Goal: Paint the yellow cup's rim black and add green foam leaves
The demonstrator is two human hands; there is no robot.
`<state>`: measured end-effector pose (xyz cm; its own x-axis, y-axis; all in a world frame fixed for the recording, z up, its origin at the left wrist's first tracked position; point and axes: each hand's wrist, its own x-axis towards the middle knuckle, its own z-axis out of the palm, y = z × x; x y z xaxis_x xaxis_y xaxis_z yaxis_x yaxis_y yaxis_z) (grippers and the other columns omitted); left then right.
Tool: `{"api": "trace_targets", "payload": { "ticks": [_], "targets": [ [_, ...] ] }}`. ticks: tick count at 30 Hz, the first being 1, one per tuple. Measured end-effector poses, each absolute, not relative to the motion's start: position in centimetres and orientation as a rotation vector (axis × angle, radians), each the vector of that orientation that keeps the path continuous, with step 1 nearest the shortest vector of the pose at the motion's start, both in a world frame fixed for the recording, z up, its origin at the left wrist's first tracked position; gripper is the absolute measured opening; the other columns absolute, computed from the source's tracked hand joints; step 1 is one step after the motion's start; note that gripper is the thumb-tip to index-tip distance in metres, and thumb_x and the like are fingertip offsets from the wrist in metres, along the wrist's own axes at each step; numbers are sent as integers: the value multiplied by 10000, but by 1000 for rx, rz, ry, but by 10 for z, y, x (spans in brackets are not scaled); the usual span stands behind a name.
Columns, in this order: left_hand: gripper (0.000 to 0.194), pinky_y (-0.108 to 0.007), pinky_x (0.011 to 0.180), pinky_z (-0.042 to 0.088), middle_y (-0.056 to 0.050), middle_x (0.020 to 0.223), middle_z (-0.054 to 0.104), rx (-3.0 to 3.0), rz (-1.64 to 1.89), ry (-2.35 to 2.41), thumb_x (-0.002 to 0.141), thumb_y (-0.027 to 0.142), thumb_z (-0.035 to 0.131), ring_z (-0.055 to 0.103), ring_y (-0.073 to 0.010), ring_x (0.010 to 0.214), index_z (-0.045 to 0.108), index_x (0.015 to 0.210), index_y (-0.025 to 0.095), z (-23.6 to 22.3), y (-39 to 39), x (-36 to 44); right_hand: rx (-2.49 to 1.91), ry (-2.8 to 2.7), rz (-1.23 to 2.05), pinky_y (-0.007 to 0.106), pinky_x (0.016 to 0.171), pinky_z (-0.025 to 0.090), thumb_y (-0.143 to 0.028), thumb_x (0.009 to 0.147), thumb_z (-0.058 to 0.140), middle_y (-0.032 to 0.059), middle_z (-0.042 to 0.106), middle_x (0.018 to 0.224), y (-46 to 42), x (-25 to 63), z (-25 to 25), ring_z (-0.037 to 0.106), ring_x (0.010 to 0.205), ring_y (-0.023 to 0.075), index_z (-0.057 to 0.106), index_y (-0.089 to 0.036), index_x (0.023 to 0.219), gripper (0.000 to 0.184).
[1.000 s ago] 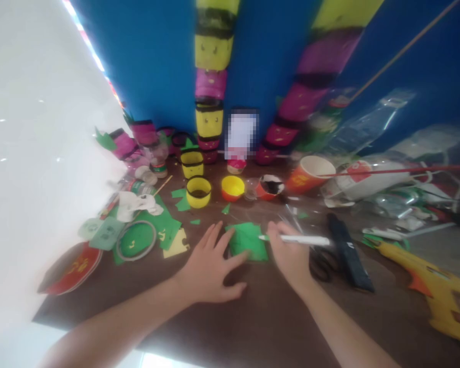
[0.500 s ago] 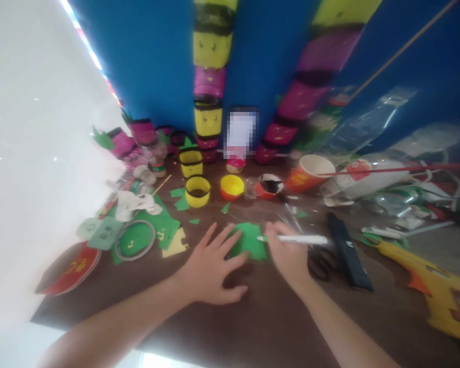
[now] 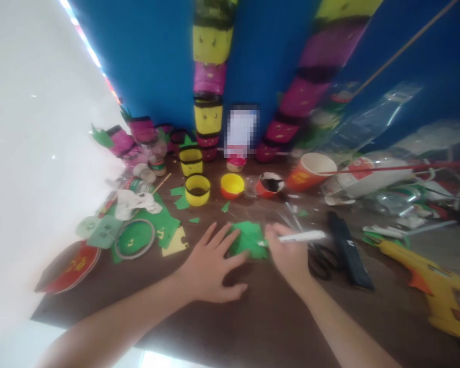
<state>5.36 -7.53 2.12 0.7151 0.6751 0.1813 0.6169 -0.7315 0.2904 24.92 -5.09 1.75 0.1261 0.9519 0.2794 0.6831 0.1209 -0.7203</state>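
Observation:
A small square of green paper (image 3: 250, 238) lies flat on the dark brown table (image 3: 253, 317). My left hand (image 3: 210, 263) rests with spread fingers, its fingertips over the paper's left edge. On the other side, my right hand (image 3: 289, 255) is closed around a white marker pen (image 3: 302, 236), whose tip is at the right part of the paper. Black-handled scissors (image 3: 322, 260) lie just right of that hand, beside a long black case (image 3: 350, 250). Whether the pen has left a mark is too blurred to tell.
A yellow hot glue gun (image 3: 425, 281) lies at the right, near plastic bottles and an orange paper cup (image 3: 310, 171). Several small cups, including a yellow one (image 3: 198, 190), stand behind the paper. A roll of tape (image 3: 135, 239) and green scraps are at the left.
The pen tip has shifted slightly down and right on the green paper, and the pen's rear end has risen a little. My left hand has stayed in place.

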Motion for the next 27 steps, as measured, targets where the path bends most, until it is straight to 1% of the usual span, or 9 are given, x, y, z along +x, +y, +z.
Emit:
{"api": "trace_targets", "payload": {
  "ticks": [9,12,14,15,17,20,21,23,27],
  "targets": [
    [579,-553,1084,115,-107,1437,320,2706,396,1024,753,566,483,211,-333,1348,489,1246,260,21,-74,53,-1565,-1632,524,219,398,238,-262,750,461,-57,290,399,-55,250,14,301,403,81,307,-201,425,364],
    [595,-560,1085,81,-116,1462,268,2688,387,994,754,556,481,192,-324,1357,468,1260,244,23,-72,52,-1542,-1573,596,216,392,250,-273,748,486,-56,316,381,-56,250,15,318,392,82,355,-196,413,368],
    [561,-571,1080,72,-114,1470,249,2657,411,969,760,520,486,189,-320,1359,474,1241,231,25,-70,50,-1512,-1469,612,215,398,272,-301,762,505,-51,357,388,-56,251,18,351,399,87,402,-192,424,370],
    [519,-567,1081,89,-113,1465,262,2629,458,964,768,482,487,205,-313,1355,485,1217,221,26,-69,49,-1489,-1406,611,216,403,287,-324,778,502,-45,381,396,-56,251,19,368,404,90,425,-190,432,379],
    [386,-523,1073,192,-118,1421,344,2523,647,1019,795,365,467,295,-280,1318,514,1140,199,25,-65,46,-1441,-1277,608,219,395,298,-384,822,457,-39,399,393,-54,252,21,376,387,91,475,-188,465,407],
    [231,-416,963,382,-104,1207,538,2272,983,1240,823,203,400,484,-209,1130,539,1007,195,20,-58,44,-1417,-1173,604,218,367,290,-454,856,380,-52,392,368,-51,255,23,366,341,94,554,-184,578,424],
    [221,-399,927,408,-90,1123,575,2216,1021,1294,826,178,390,512,-197,1065,542,985,196,18,-55,44,-1421,-1172,589,218,376,306,-456,857,383,-52,409,377,-50,256,23,388,350,99,568,-183,614,410],
    [229,-384,886,429,-67,1030,605,2170,1004,1349,828,152,387,520,-188,991,543,991,191,15,-50,44,-1437,-1208,548,228,438,371,-429,851,419,-36,485,437,-47,259,23,472,425,115,587,-181,651,360],
    [259,-374,839,444,-45,1006,634,2205,884,1333,845,168,403,505,-189,936,551,1056,194,14,-45,48,-1508,-1292,492,255,536,435,-370,815,514,3,610,610,-40,267,28,569,567,147,632,-177,778,230]
  ]
}}
